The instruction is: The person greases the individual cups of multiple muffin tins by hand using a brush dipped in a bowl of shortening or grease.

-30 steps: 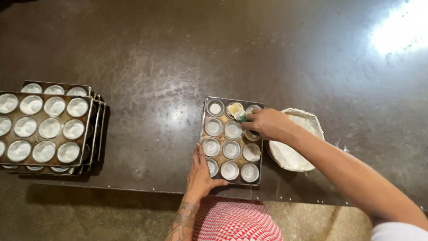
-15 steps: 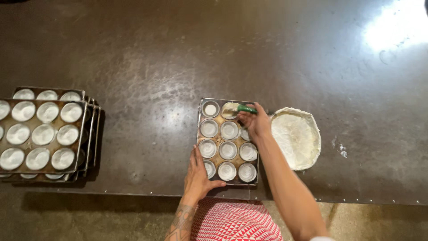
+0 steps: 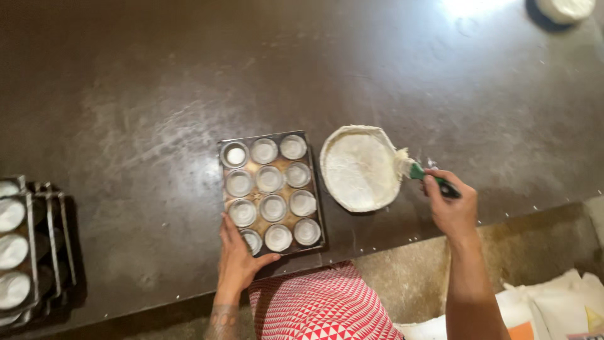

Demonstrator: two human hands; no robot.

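- Moved off the muffin tray since a moment ago: right hand, now past the right rim of the round pan.
- Fingers curled tight around a green-handled brush, bristle end touching the pan's rim.
- Left hand spread flat, pressing the tray's near-left corner on the dark table.
- Stacked trays well apart at far left.
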